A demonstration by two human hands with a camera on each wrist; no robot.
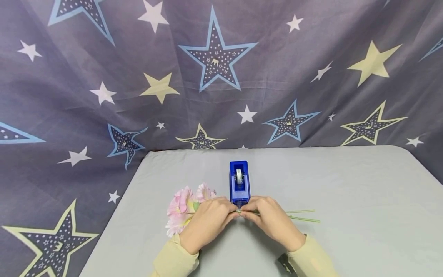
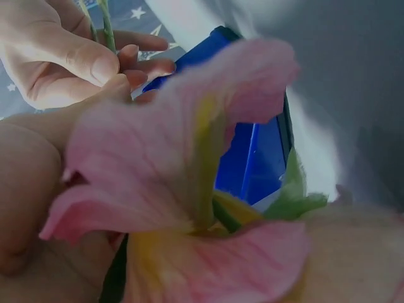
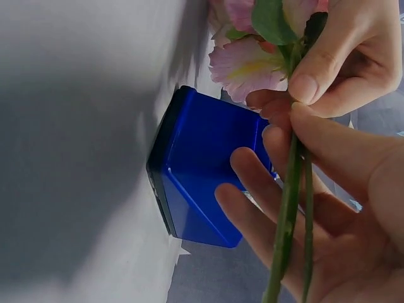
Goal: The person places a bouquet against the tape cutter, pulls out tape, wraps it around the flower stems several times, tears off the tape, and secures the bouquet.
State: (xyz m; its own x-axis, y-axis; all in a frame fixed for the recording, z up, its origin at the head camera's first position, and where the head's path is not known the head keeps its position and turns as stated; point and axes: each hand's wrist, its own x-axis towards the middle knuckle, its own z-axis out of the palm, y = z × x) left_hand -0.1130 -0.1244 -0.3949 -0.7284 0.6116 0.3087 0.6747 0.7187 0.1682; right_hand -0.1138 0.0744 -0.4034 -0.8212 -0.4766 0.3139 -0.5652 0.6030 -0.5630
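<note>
Pink artificial flowers [image 1: 183, 207] lie on the grey table [image 1: 346, 192], their green stems [image 1: 304, 215] pointing right. My left hand [image 1: 211, 219] and right hand [image 1: 268, 217] meet at the stems just in front of a blue tape dispenser [image 1: 239, 182], and both pinch the stems between thumb and fingers. In the right wrist view the two stems [image 3: 293, 208] run across my right palm, with my left hand [image 3: 341, 57] gripping them above and the dispenser [image 3: 202, 170] behind. The left wrist view is filled by a pink bloom [image 2: 189, 189], with the dispenser [image 2: 259, 158] behind it and my right hand [image 2: 69, 57] at top left.
A star-patterned dark cloth [image 1: 214, 77] hangs behind the table and drapes down its left side. The dispenser stands near the table's middle with a tape roll [image 1: 239, 175] inside.
</note>
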